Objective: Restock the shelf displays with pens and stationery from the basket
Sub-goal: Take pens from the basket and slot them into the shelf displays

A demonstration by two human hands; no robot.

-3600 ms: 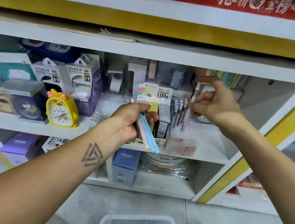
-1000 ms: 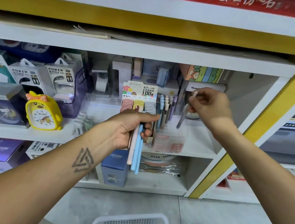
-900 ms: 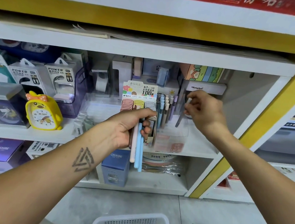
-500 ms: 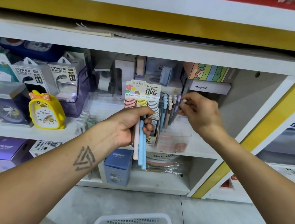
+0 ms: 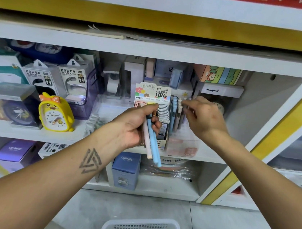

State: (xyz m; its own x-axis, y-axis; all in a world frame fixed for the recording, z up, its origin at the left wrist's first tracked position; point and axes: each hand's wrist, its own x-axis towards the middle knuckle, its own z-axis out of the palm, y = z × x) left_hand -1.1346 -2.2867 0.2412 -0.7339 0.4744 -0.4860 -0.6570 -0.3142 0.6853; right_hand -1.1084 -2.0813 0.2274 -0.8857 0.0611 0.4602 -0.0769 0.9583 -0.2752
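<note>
Head view shows the left hand [image 5: 135,125] gripping a spare bundle of pens [image 5: 151,142], pink and blue, tips hanging down, likely kept ready as stock. To its right, the right hand [image 5: 202,118] pinches the top of a pen at the clear pen holder [image 5: 182,146] on the shelf [image 5: 31,132], apparently seating it upright. Near, on the floor, the basket [image 5: 143,226] holds more stationery.

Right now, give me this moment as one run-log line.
left hand: grips pen bundle | right hand: fingers at pens in clear holder | basket: stock remaining | step: restocking underway
</note>
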